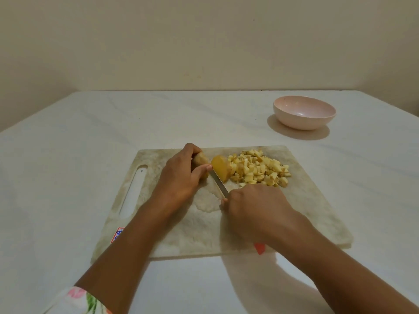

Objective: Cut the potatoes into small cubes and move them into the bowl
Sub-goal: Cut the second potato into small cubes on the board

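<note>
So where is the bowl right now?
In the head view the bowl stands on the table at the far right, beyond the cutting board and apart from the potato cubes.

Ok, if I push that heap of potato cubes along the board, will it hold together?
Probably not: the potato cubes are small loose pieces, so the heap would likely spread and tumble. Their faces are freshly cut, so some may cling to the cutting board. Each looks light and firm, likely easy to scoop.
</note>
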